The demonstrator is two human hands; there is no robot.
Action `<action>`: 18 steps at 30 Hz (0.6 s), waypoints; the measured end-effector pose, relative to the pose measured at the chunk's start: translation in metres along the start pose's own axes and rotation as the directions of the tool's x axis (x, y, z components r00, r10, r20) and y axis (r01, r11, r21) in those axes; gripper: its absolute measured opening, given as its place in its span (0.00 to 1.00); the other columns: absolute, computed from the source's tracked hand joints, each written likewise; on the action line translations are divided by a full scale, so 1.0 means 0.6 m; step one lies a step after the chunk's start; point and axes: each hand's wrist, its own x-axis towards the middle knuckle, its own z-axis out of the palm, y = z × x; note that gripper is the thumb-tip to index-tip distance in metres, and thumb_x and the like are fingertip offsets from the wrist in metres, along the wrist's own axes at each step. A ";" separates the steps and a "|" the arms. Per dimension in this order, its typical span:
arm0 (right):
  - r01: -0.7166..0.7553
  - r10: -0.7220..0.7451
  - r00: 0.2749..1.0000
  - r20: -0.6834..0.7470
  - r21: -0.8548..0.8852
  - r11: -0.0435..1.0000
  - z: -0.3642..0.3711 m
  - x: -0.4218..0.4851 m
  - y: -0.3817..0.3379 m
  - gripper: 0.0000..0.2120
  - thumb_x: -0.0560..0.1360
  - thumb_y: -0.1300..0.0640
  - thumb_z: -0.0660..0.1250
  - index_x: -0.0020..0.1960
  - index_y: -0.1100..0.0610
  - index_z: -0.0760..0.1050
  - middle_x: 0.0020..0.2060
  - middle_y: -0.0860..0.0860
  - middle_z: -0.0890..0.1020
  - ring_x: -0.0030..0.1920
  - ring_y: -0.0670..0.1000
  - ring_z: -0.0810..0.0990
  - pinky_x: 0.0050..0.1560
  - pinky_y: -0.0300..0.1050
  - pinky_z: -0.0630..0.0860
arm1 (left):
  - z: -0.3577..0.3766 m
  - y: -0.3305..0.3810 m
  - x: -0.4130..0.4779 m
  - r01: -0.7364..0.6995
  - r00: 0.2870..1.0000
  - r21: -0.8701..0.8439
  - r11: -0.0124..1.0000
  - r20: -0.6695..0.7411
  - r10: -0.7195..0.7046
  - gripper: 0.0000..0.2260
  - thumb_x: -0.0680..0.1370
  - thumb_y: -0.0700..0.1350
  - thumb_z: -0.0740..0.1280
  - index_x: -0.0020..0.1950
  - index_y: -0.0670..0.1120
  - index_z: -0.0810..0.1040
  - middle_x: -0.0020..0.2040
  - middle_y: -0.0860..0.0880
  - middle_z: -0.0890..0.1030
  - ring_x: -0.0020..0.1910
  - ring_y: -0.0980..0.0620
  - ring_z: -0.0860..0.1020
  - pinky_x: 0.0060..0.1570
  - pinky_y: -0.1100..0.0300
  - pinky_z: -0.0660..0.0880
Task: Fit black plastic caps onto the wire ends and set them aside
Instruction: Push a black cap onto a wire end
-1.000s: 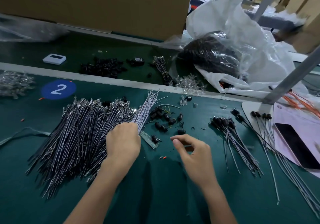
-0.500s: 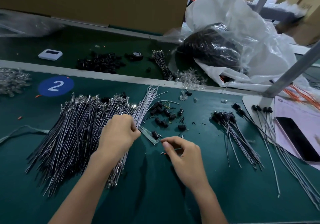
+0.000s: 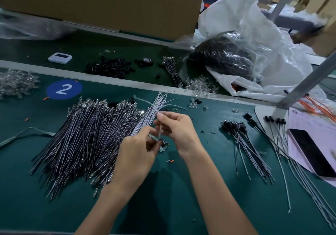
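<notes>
Head camera looks down on a green work mat (image 3: 181, 207), where both hands meet near the middle. The right hand (image 3: 179, 131) pinches the upper end of one thin grey wire (image 3: 159, 128) between thumb and forefinger, and its other fingers are curled loosely behind. From this pinch the wire runs almost straight down to the left hand (image 3: 138, 154), whose curled fingers pinch its lower part. A black cap (image 3: 163, 141) shows just beside the left fingertips, at the lower end of the wire; I cannot tell if it sits on the wire or lies on the mat. On the left of the hands lies a large pile of bare wires (image 3: 85, 138), fanned out, and the left wrist is over its near edge. On the right, well apart from the hands, a bundle of capped wires (image 3: 243, 140) lies with the caps pointing away from the person. Further right a phone (image 3: 312, 151) lies on a pink paper sheet (image 3: 309, 123). A blue round sticker (image 3: 64, 89) with the number 2 is on the mat beyond the pile. Behind a grey strip there are a heap of loose black caps (image 3: 111, 67), a small white device (image 3: 60, 58), a tape roll (image 3: 146, 61) and a clear plastic bag (image 3: 254, 40) with dark parts inside.
</notes>
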 end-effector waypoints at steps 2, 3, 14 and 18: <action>-0.018 0.018 1.000 0.001 0.102 0.995 0.000 0.006 -0.020 0.06 0.78 0.64 0.66 0.51 0.65 0.79 0.33 0.52 0.82 0.30 0.44 0.79 0.33 0.34 0.76 | 0.005 0.002 -0.013 0.041 0.999 -0.046 0.998 0.037 -0.039 0.10 0.70 0.40 0.77 0.48 0.48 0.81 0.34 0.52 0.84 0.31 0.55 0.81 0.39 0.59 0.77; -0.027 0.027 1.000 0.003 0.162 0.986 -0.002 0.009 -0.030 0.06 0.79 0.65 0.64 0.52 0.66 0.79 0.33 0.52 0.81 0.29 0.44 0.78 0.32 0.34 0.76 | 0.006 0.002 -0.019 0.098 0.992 -0.110 0.989 0.084 -0.089 0.09 0.70 0.39 0.77 0.47 0.49 0.81 0.32 0.53 0.84 0.29 0.57 0.80 0.37 0.62 0.77; 0.095 -0.087 0.993 -0.080 0.093 0.991 -0.054 -0.007 -0.065 0.12 0.82 0.61 0.58 0.53 0.62 0.80 0.32 0.50 0.79 0.24 0.41 0.64 0.25 0.31 0.64 | -0.001 0.010 -0.055 0.548 0.754 -0.430 0.717 0.626 -0.200 0.04 0.73 0.42 0.73 0.46 0.43 0.83 0.38 0.44 0.86 0.29 0.51 0.79 0.27 0.63 0.73; 0.152 -0.143 0.986 -0.086 0.114 0.982 -0.104 -0.027 -0.102 0.12 0.82 0.63 0.56 0.58 0.63 0.77 0.33 0.52 0.80 0.25 0.41 0.66 0.24 0.31 0.65 | -0.030 -0.004 -0.024 0.427 0.867 -0.410 0.806 0.439 -0.236 0.04 0.74 0.37 0.72 0.46 0.45 0.85 0.39 0.49 0.86 0.38 0.53 0.83 0.32 0.63 0.77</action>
